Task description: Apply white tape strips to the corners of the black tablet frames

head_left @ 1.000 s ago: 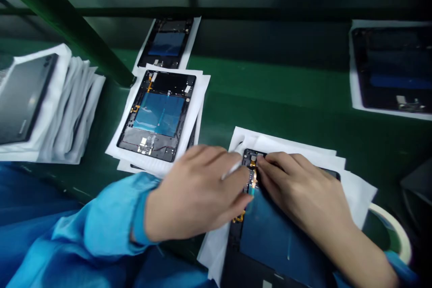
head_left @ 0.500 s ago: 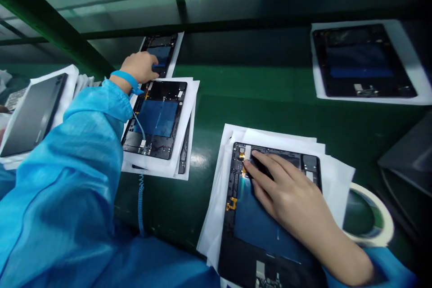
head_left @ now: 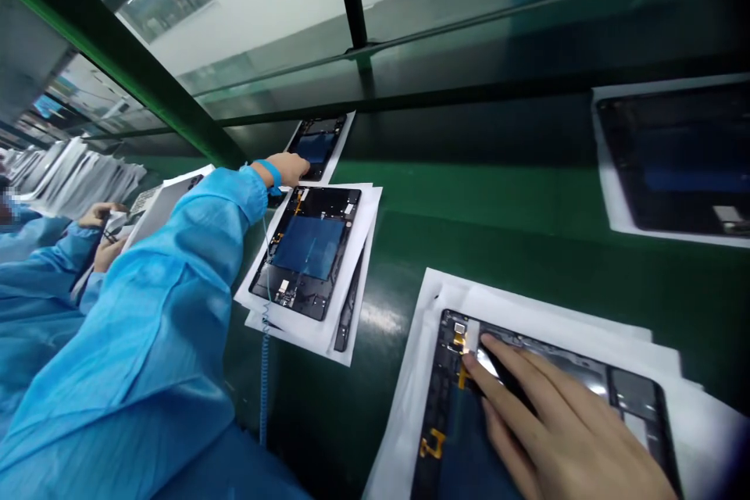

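My left hand (head_left: 290, 167), with a blue wrist strap, reaches out to the near edge of an opened tablet (head_left: 316, 147) on white sheets at the back. Its fingertips are at that tablet's lower part; whether they grip it is too small to tell. Nearer to me, another opened tablet (head_left: 308, 246) with a blue battery area tops a stack of white sheets. My right hand (head_left: 556, 414) lies with fingers stretched over the opened tablet (head_left: 430, 406) at the lower right, fingertips by its gold flex connector (head_left: 462, 363).
One more opened tablet (head_left: 697, 156) lies on paper at the right. A coiled blue cord (head_left: 265, 375) hangs below my left sleeve. At the left, a person's hands (head_left: 105, 234) are near a white-wrapped panel. A slanted green post (head_left: 134, 70) rises behind my left arm.
The view has swung left and up, so the tablets appear lower and further right, and the person at the left shows more. Both hands remain at the same tablets.
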{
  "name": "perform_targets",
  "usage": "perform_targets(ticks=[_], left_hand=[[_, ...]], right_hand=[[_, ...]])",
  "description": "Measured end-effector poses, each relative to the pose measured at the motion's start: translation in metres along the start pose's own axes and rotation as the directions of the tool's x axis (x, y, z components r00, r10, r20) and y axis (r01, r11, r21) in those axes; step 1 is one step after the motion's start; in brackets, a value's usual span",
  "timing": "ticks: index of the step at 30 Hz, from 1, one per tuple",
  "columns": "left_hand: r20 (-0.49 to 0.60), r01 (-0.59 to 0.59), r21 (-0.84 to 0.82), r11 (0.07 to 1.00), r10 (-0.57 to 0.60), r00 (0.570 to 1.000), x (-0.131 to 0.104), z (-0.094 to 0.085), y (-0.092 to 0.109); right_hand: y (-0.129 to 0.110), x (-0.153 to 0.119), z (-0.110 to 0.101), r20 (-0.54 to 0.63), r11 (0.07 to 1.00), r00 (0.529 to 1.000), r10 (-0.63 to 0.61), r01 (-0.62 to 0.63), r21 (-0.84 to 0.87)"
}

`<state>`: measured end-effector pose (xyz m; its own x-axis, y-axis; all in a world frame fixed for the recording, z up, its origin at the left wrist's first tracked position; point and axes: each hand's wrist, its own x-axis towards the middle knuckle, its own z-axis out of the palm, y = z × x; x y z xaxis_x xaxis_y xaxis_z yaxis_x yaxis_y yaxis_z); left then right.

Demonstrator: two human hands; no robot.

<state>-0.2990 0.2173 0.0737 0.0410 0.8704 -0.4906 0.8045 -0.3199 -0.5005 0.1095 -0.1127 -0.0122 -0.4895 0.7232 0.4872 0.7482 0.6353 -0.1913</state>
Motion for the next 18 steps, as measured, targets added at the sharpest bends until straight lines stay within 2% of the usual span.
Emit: perform_targets(ticks=[2,5,8,10,13,15,17,18], left_hand=[[-0.033,0.010,0.007,1.000,-0.010,0.999,-0.005,0.005,0.001],[-0.097,0.034,0.006,0.999,-0.033,0.995,-0.012,0.009,0.006],[-0.165,0.047,-0.013,0.999,-0.049,0.985,-0.019,0.001,0.012],[-0.219,0.044,-0.033,0.998,-0.050,0.974,-0.025,-0.012,0.017],[-0.316,0.024,-0.059,0.998,-0.041,0.948,-0.045,-0.040,0.029],[-0.382,-0.009,-0.070,0.997,-0.018,0.924,-0.070,-0.061,0.044],[-0.453,-0.074,-0.065,0.995,0.037,0.891,-0.107,-0.079,0.069],[-0.528,-0.142,-0.031,0.989,0.105,0.843,-0.129,-0.086,0.085]], right_hand=[[0.001,0.001,0.000,0.001,1.000,1.000,0.010,-0.010,0.003],[0.003,0.002,0.000,-0.013,0.999,0.999,-0.043,0.043,-0.003],[0.003,0.004,-0.001,-0.029,0.999,0.999,-0.041,0.040,-0.005],[0.000,0.007,-0.004,-0.033,1.000,0.999,0.010,-0.010,0.003],[-0.004,0.012,-0.008,-0.026,1.000,1.000,0.017,-0.017,0.003],[-0.005,0.014,-0.008,-0.011,1.000,1.000,0.023,-0.023,0.000],[-0.005,0.017,-0.009,0.010,0.999,0.999,0.041,-0.042,0.009],[-0.005,0.018,-0.010,0.022,0.998,0.998,0.054,-0.055,0.016]])
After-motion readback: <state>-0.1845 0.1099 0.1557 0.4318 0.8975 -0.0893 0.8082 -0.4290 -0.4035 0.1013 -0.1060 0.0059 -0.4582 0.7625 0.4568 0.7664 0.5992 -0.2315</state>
